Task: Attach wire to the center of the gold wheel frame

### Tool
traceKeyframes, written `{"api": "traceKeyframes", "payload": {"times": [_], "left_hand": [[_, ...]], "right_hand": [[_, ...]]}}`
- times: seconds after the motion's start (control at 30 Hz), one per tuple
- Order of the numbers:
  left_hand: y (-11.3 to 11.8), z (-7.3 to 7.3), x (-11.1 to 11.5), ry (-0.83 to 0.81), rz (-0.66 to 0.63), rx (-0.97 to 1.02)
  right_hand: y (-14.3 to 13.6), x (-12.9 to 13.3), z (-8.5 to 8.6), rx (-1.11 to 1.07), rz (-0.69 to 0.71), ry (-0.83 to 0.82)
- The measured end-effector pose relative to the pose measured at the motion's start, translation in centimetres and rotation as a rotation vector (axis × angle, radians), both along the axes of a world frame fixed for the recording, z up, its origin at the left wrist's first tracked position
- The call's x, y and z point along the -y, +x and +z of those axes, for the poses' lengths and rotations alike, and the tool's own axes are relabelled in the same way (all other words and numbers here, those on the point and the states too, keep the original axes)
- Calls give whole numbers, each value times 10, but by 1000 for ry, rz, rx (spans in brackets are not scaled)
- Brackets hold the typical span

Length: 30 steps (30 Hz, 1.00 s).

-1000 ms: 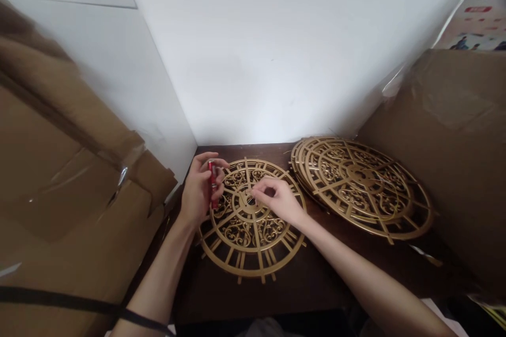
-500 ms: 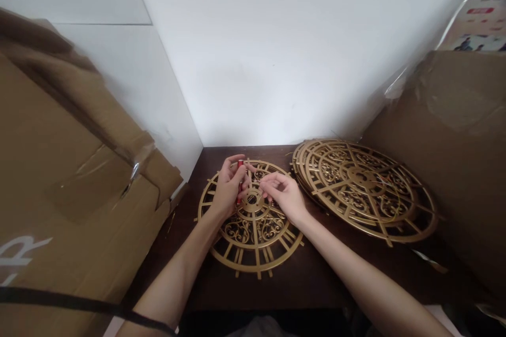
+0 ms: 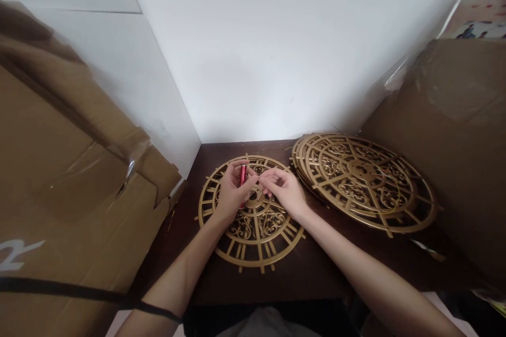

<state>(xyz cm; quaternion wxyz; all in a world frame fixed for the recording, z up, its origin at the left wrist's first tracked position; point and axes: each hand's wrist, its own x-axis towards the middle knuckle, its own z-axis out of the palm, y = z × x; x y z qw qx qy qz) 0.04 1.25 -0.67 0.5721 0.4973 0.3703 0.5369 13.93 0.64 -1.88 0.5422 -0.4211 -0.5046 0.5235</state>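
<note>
A slim red cylinder (image 3: pixel 243 175) is held upright in the left hand (image 3: pixel 236 187), enclosed by the curled fingers. The thumb of that hand is extended toward the right hand (image 3: pixel 260 179), whose thumb and index finger are brought together in a narrow pinch. The fingertips of both hands are nearly met; whether anything fine is gripped between them cannot be told at this scale.

Both hands are positioned over a round gold openwork disc (image 3: pixel 261 262), which is laid flat on the dark brown surface (image 3: pixel 272 289). Concentric rings, radial bars and scrolled infill are noted on the disc; its centre and upper left portion are partly covered by the hands.

To the right of the disc, a stack of similar gold openwork discs (image 3: pixel 361 170) is observed, its layers slightly offset at the left edge. A thin yellow strand (image 3: pixel 398 197) is looped over the top of the stack. A small pale strip (image 3: pixel 429 249) is located on the surface, near the lower right edge of the stack.

The surface is bounded at the back by a white wall (image 3: pixel 253 52). Brown cardboard (image 3: pixel 71 168) with clear tape is found at the left, and a brown cardboard panel (image 3: pixel 454 142) at the right. A black strap (image 3: pixel 63 288) is seen across the lower left, reaching over the left forearm.
</note>
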Motion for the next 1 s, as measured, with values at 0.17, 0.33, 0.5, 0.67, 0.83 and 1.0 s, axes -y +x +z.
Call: {"api": "traceKeyframes", "payload": {"times": [0.17, 0.33, 0.5, 0.67, 0.83, 1.0], "left_hand": [[-1, -1, -1, 4, 6, 10], [-1, -2, -2, 11, 22, -11], [-2, -2, -1, 25, 39, -48], [-2, -3, -2, 39, 67, -77], [-2, -4, -2, 58, 58, -117], [-1, -4, -2, 75, 67, -141]], "right_hand": [[0, -1, -4, 9, 11, 23], [0, 0, -3, 1, 4, 19], [-1, 2, 2, -45, 19, 21], [-1, 2, 0, -88, 21, 7], [0, -1, -6, -32, 38, 38], [-1, -1, -6, -42, 7, 31]]}}
